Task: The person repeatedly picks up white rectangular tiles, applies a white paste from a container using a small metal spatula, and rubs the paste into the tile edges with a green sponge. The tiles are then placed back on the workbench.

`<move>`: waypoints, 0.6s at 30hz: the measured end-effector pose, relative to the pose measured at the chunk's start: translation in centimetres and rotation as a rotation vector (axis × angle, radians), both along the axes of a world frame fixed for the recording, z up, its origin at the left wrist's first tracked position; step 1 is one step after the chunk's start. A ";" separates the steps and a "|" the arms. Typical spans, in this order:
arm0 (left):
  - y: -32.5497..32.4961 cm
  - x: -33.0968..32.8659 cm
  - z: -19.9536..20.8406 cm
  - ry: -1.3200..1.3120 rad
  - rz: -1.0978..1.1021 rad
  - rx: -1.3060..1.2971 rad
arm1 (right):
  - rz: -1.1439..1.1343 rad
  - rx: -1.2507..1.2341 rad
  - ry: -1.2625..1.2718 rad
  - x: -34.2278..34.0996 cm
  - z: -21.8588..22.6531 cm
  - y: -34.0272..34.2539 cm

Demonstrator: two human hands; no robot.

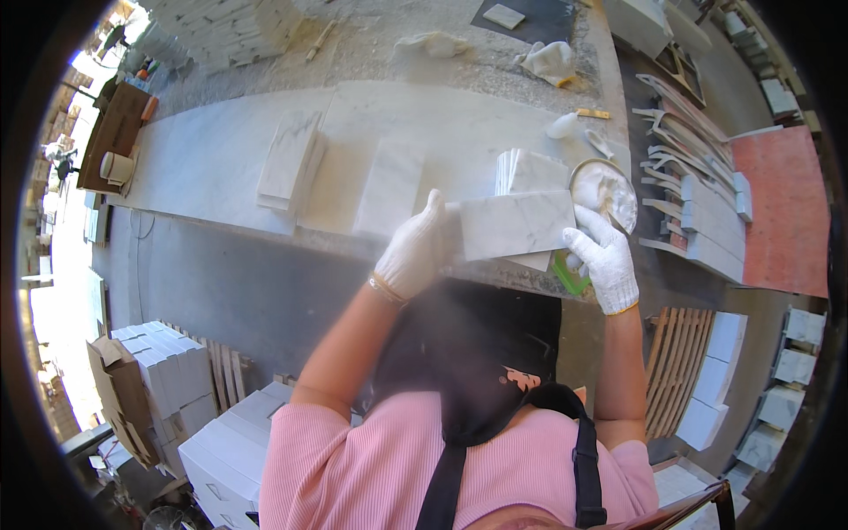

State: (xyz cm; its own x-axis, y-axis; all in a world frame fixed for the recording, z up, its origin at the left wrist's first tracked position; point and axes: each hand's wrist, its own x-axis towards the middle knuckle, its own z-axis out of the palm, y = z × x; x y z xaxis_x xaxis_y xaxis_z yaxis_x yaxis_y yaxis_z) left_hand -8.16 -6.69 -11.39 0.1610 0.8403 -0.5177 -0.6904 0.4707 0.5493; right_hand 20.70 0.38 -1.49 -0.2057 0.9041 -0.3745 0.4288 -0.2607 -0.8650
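Left grip point(413, 249), white-gloved: I had it clamped on the left end of one marble tile point(517, 225), thumb upright, fingers lost behind the piece and in blur. Right grip point(607, 261), likewise gloved: closed on the tile's right end, fingertips at its lower corner. The tile, one piece, white with grey veining, lay directly between the two, touching both, over the near edge of the tabletop point(199, 172); whether it bore on anything beneath, I could not tell. Progress, as I judged it: partway, this piece in hand and not yet set down; which of the others were done and which were left, I could not tell. Just beyond the tile: one short stack point(530, 172) of like pieces. Just beyond the right grip: one round bowl point(609, 194) of white paste. Just below the tile's right end: one green object point(570, 276), partly hidden, kind unclear. Left of these: one pale flat piece point(390, 181), then a tile stack point(287, 163). Beyond the bowl: one white bottle point(561, 127). Farther back: one crumpled plastic bag point(549, 62).
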 end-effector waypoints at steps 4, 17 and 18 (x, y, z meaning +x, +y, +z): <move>-0.8 -0.6 2.2 0.220 -0.124 0.245 | -0.035 0.087 0.055 -0.5 1.3 -0.4; -4.5 -1.1 6.0 0.312 0.085 0.162 | -0.075 0.121 0.287 -3.8 0.9 -0.9; -4.5 -0.9 6.1 0.316 0.120 0.153 | -0.046 0.148 0.264 -3.8 0.7 -1.3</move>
State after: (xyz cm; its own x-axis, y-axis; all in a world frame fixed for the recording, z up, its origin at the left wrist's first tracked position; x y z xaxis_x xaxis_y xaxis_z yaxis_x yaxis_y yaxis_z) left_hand -9.06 -11.19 -5.26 -0.0911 0.9148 -0.3934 -0.5210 0.2929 0.8017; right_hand 16.86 -0.89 -0.79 -0.2362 0.9555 -0.1769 0.1747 -0.1373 -0.9750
